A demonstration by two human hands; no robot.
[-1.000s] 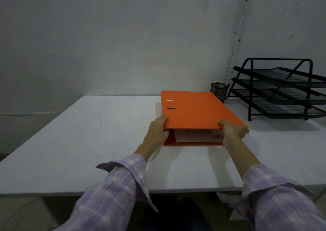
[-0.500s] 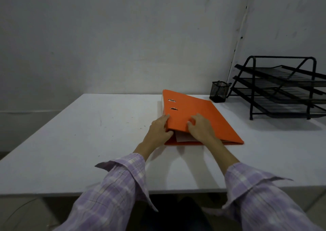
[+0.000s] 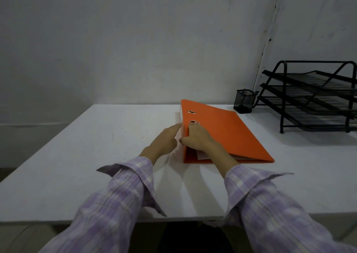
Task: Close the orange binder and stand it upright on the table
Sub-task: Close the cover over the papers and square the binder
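The orange binder [image 3: 228, 131] lies flat and closed on the white table [image 3: 96, 156], its spine to the left and white paper showing at the near edge. My left hand [image 3: 164, 138] rests flat against the spine side, fingers extended. On top of the cover near the spine sits my right hand [image 3: 195, 137], fingers curled over the spine edge beside the two metal slots.
A black mesh pen cup [image 3: 243, 101] stands behind the binder at the back. A black three-tier letter tray [image 3: 313, 98] fills the back right. Grey walls close the far side; the table's front edge runs just above my sleeves.
My right hand slid left from the binder's right edge across the cover to the spine. The cover dropped flat. My left hand shifted up along the spine side.
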